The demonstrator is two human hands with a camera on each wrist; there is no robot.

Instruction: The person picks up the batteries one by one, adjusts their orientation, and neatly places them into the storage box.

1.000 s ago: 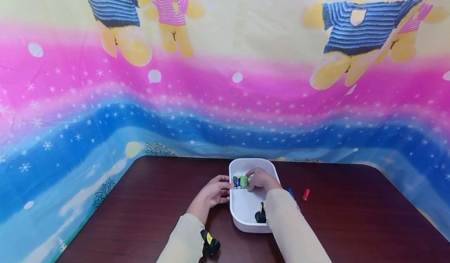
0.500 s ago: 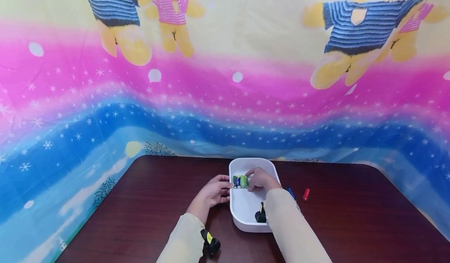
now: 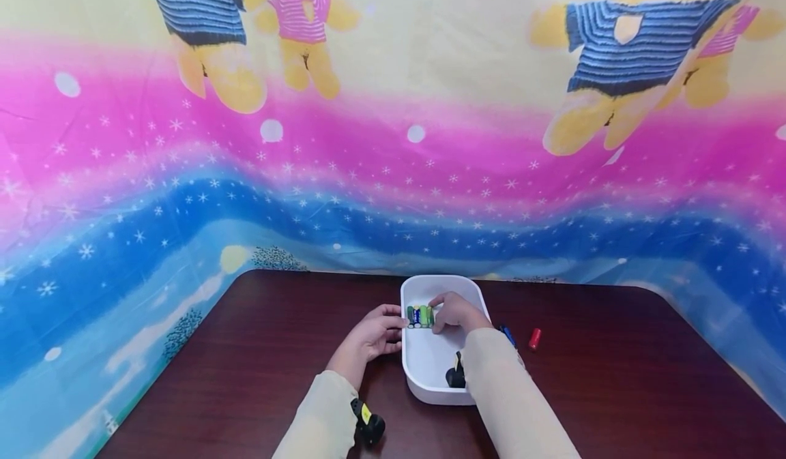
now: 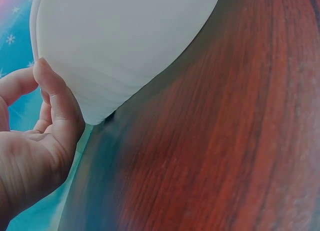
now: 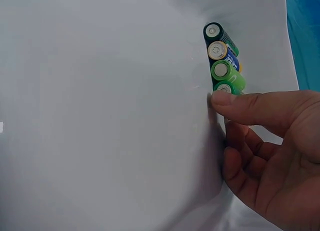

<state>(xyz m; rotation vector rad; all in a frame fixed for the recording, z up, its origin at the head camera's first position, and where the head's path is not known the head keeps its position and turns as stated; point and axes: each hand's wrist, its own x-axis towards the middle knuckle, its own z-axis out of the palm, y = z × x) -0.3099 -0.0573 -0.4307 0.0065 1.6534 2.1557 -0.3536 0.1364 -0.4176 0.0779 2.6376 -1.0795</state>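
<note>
Batteries (image 5: 223, 66), green and blue, lie side by side in white tub (image 3: 424, 363); right hand (image 3: 456, 312) pinches them, left hand (image 3: 370, 336) rests relaxed at tub's 9 o'clock wall

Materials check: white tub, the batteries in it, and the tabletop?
White tub: looks like moulded plastic, matte to satin, with rounded corners and a smooth seamless wall. Batteries: shiny metal end caps and glossy printed green and blue sleeves, probably film wrap. Tabletop: dark reddish wood grain with a slight sheen; solid wood, veneer or laminate cannot be told.
</note>
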